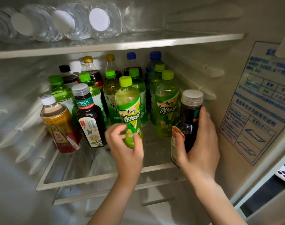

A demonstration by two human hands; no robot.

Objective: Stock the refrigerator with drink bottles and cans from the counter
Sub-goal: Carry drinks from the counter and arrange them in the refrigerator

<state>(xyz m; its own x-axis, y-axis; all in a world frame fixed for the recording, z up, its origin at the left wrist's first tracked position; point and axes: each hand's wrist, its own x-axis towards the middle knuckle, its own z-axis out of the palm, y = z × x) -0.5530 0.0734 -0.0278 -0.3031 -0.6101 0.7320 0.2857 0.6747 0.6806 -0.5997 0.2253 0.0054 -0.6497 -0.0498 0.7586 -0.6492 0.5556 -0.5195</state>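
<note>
Two glass shelves cross the white fridge (pixel 195 51), with a blue printed sticker (pixel 260 103) on its right wall. Clear water bottles (pixel 70 23) lie on their sides on the upper shelf (pixel 154 42). The lower shelf (pixel 89 179) carries upright drinks capped green, gold, blue and black. The right hand (pixel 202 143) wraps its fingers round a dark tea bottle (pixel 189 114) at that shelf's front right. The left hand (pixel 127 151) curls its fingers at the foot of a green tea bottle (pixel 128 108); blur hides whether they grip.

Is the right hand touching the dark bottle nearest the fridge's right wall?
Touching. The head view shows the right hand gripping the dark bottle, thumb on its label and fingers curled round its side.
</note>
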